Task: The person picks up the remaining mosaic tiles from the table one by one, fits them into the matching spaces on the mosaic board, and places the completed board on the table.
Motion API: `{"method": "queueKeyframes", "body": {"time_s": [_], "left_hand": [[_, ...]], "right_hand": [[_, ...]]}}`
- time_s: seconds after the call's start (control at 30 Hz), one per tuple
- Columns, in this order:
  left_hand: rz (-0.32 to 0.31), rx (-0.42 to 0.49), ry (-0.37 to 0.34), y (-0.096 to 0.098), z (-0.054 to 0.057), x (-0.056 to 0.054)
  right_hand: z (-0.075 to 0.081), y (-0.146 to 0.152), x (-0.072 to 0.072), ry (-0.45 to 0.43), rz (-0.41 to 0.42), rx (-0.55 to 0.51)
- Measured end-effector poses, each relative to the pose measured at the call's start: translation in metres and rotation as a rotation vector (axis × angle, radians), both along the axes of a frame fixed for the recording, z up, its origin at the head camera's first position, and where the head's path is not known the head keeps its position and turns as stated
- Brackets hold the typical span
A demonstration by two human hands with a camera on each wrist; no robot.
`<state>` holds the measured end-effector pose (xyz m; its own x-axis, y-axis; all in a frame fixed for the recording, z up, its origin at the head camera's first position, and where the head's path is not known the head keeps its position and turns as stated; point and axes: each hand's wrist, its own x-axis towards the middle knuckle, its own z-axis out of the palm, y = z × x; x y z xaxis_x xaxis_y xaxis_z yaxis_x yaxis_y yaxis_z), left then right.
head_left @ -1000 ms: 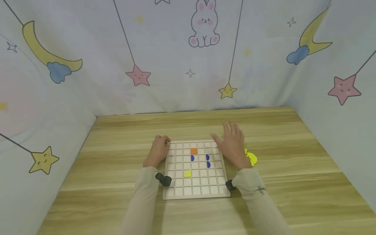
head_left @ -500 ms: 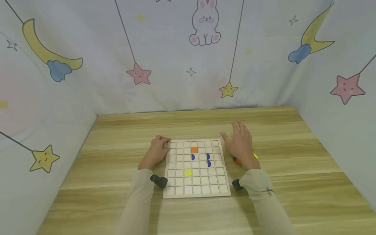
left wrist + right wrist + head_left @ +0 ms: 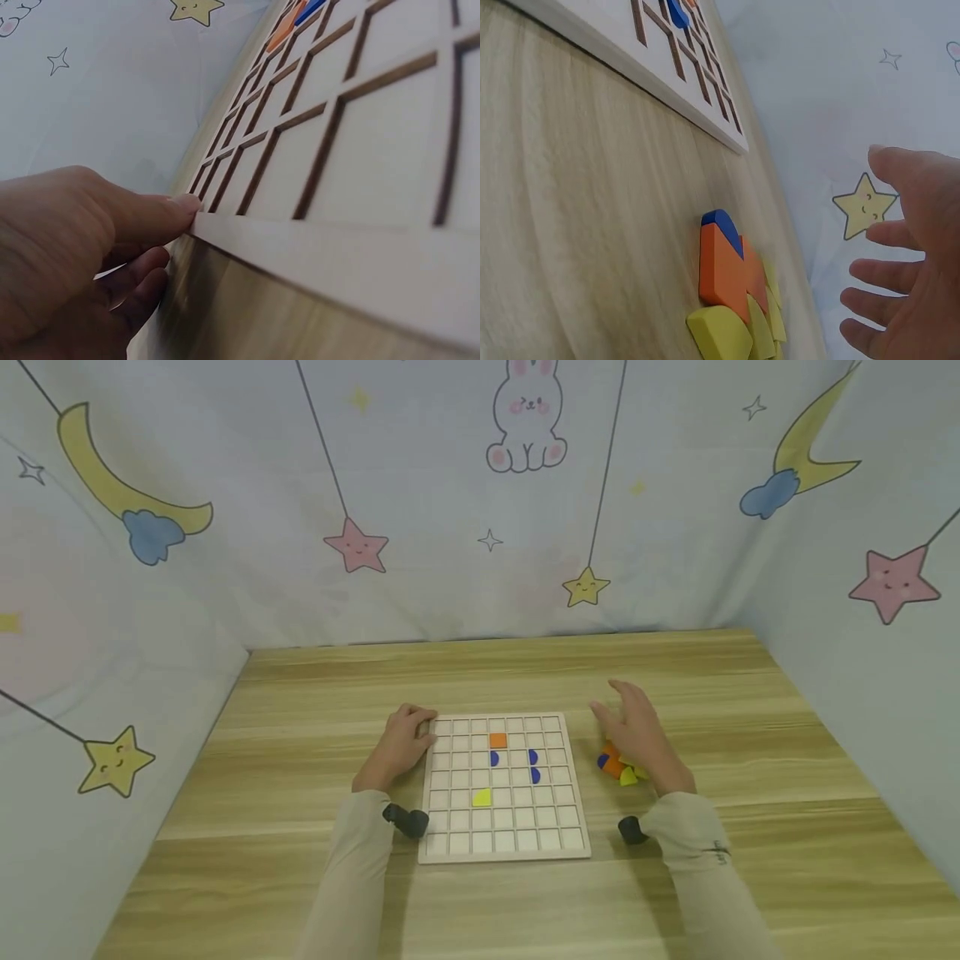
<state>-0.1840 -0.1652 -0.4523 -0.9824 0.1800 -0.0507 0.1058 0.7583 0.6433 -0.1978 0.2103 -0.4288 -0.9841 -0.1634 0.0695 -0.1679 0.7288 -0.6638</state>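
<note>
The wooden grid board (image 3: 504, 845) lies flat on the table, its cells framed by raised strips. An orange square (image 3: 498, 741), several blue half-rounds (image 3: 536, 775) and a yellow quarter-round (image 3: 482, 797) sit in its cells. My left hand (image 3: 399, 747) grips the board at its far left corner; in the left wrist view the thumb (image 3: 161, 214) meets the rim while other fingers bend below it. To the board's right, my right hand (image 3: 639, 735) hovers over a small pile of pieces, fingers spread and holding nothing. Orange blocks (image 3: 724, 270), a blue piece (image 3: 718, 219) and yellow pieces (image 3: 720, 334) form that pile.
The wood-grain table (image 3: 300, 693) ends against a white curtain (image 3: 420, 602) printed with stars, moons and a rabbit. Dark wrist cameras (image 3: 632, 831) sit at both cuffs, the left one (image 3: 406, 821) overlapping the board's left edge in the head view.
My right hand has moved right, from the board's far right corner to over the pile, uncovering orange and blue pieces. The left hand stays at its corner.
</note>
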Motion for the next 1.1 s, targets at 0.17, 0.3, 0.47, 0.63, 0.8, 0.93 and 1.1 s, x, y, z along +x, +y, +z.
{"method": "queueKeyframes", "body": {"time_s": [0.17,0.3,0.47,0.63,0.8,0.93,1.1], "left_hand": [[-0.001,-0.005,-0.01,0.0,0.001,-0.001],[0.001,0.001,-0.019,0.0,0.001,-0.001],[-0.005,0.0,-0.018,0.0,0.001,-0.001],[0.002,0.007,-0.026,0.0,0.001,-0.001],[0.011,0.007,-0.032,0.001,0.002,-0.001],[0.011,0.007,-0.03,0.001,0.003,0.0],[0.01,0.011,-0.034,0.001,0.006,0.001]], "right_hand": [[0.002,0.007,0.004,-0.087,-0.026,-0.031],[0.002,0.012,0.005,-0.116,-0.033,-0.02],[-0.001,0.016,0.007,-0.114,-0.044,0.005],[-0.005,0.019,0.008,-0.106,-0.051,0.039],[-0.01,0.021,0.009,-0.089,-0.063,0.107],[-0.011,0.022,0.011,-0.101,-0.077,0.141],[-0.008,0.019,0.015,-0.13,-0.101,0.173]]}}
